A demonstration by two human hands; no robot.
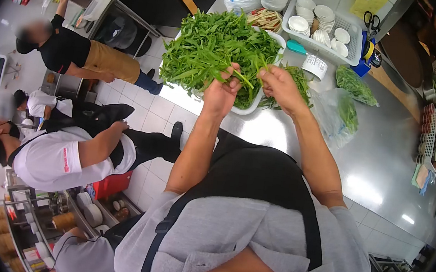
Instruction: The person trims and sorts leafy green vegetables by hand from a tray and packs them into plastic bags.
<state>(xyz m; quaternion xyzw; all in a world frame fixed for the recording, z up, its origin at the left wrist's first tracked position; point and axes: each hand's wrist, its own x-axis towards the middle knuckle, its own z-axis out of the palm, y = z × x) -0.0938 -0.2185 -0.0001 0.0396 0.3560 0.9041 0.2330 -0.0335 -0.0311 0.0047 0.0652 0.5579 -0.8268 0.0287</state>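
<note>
My left hand is closed on a few leafy green stems, which look like water spinach, with their pale cut ends pointing right. Close beside it, my right hand pinches a thin green sprig between thumb and fingers. Both hands are over the near right part of a white plastic basket heaped with the same greens. More loose greens lie on the steel counter, partly behind my right hand.
On the steel counter, bagged greens and a clear plastic bag lie to the right. Beyond them stand a grey basket of small white dishes, a white cup and black scissors. Several co-workers stand to the left.
</note>
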